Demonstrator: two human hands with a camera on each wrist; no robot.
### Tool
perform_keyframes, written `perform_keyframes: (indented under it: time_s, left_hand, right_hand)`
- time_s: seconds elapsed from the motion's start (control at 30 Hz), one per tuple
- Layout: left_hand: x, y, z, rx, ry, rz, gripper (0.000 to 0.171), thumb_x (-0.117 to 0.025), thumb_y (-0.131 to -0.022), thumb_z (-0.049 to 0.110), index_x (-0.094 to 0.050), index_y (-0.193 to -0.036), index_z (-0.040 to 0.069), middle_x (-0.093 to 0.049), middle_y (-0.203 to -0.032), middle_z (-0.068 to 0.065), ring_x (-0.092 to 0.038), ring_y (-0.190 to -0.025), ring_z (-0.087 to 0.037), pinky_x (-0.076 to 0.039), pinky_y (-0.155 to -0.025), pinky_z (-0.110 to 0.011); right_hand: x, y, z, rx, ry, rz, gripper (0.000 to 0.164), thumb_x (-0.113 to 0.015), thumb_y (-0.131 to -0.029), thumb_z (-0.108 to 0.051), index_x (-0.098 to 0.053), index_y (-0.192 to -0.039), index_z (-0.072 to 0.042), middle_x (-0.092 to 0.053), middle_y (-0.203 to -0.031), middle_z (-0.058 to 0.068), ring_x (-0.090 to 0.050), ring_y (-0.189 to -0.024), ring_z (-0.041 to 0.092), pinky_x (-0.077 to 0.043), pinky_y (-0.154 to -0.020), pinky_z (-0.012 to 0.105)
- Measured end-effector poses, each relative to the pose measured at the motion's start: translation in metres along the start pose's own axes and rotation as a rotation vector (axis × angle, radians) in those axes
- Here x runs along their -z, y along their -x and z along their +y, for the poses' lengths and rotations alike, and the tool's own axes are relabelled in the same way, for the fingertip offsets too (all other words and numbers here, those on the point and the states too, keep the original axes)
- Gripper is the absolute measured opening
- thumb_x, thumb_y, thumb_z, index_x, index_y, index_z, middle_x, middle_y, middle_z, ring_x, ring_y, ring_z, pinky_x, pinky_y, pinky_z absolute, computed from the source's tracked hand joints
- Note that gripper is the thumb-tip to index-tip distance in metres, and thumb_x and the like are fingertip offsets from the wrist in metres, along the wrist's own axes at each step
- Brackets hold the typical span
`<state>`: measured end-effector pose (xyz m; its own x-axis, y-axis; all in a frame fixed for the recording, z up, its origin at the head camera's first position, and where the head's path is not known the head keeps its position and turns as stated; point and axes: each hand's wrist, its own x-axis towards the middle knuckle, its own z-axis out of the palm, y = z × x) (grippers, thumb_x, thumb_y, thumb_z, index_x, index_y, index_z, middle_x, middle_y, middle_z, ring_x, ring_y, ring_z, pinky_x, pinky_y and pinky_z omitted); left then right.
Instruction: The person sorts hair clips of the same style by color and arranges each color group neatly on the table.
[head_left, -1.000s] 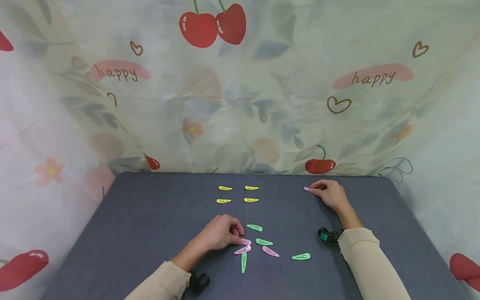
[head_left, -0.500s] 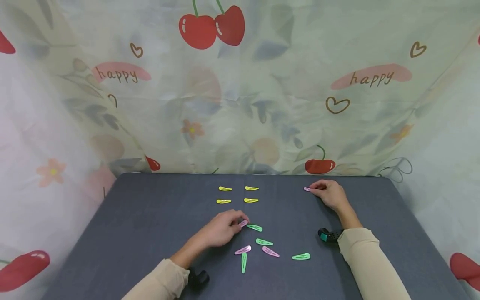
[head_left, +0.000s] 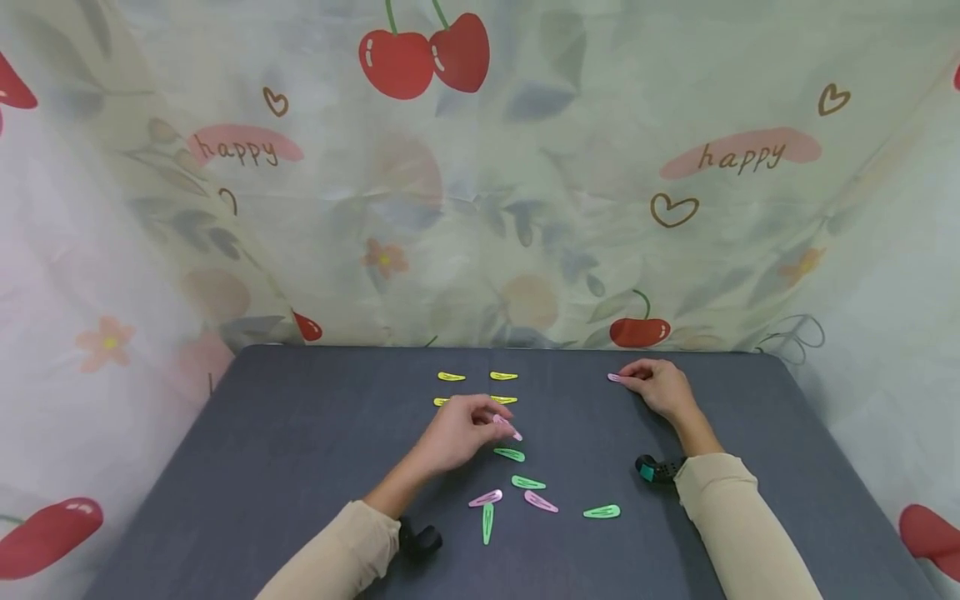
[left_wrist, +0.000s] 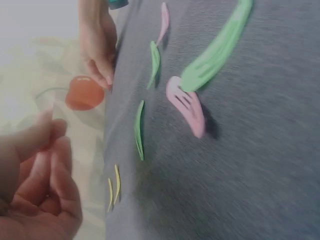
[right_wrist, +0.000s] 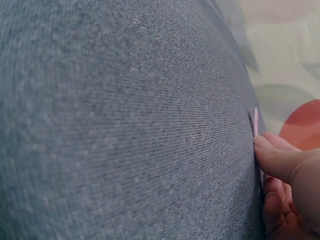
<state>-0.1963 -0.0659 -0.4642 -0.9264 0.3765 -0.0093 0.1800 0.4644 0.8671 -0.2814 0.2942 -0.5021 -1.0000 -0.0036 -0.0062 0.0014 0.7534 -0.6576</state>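
My left hand [head_left: 463,433] pinches a pink hair clip [head_left: 508,427] above the table, just beyond a green hair clip [head_left: 510,455]. At the far right, my right hand [head_left: 660,388] pinches the end of another pink hair clip [head_left: 614,378], which lies at the table surface; the right wrist view shows thumb and finger on this pink clip [right_wrist: 256,121]. Two more pink clips, one [head_left: 485,499] touching a green clip [head_left: 487,524] and one [head_left: 541,501] below another green clip [head_left: 528,482], lie in the middle. Part of the nearer yellow clips [head_left: 441,402] is hidden behind my left hand.
Several yellow hair clips, one of them [head_left: 503,376] at the back, form two rows near the table's far edge. A green clip [head_left: 602,512] lies apart, front right. The dark grey table [head_left: 300,433] ends at a patterned curtain [head_left: 480,208].
My left hand has picked up a pink clip from the middle group and carried it away from me, past the farthest green clip. The right hand has stayed in place.
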Motion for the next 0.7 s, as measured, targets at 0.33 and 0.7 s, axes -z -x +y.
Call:
perform_keyframes:
  time_s: [0.33, 0.7]
  left_hand:
    - [-0.021, -0.047, 0.016, 0.044, -0.055, 0.098, 0.003, -0.079, -0.090, 0.021, -0.080, -0.092, 0.019, -0.078, -0.085, -0.003, -0.062, -0.069, -0.009, -0.048, -0.063, -0.025]
    - [-0.049, -0.109, 0.023, 0.144, -0.237, 0.217, 0.006, -0.078, -0.091, 0.028, -0.082, -0.090, 0.023, -0.078, -0.084, 0.008, -0.066, -0.074, -0.008, -0.050, -0.067, -0.026]
  right_hand:
    - [0.000, 0.002, 0.001, -0.015, -0.015, -0.009, 0.021, -0.071, -0.097, -0.023, -0.076, -0.108, -0.006, -0.072, -0.099, 0.014, -0.058, -0.088, 0.025, -0.042, -0.074, 0.032]
    - [0.002, 0.000, 0.001, 0.008, 0.000, 0.000, 0.022, -0.073, -0.096, -0.025, -0.077, -0.107, -0.007, -0.073, -0.098, 0.014, -0.059, -0.088, 0.025, -0.043, -0.075, 0.032]
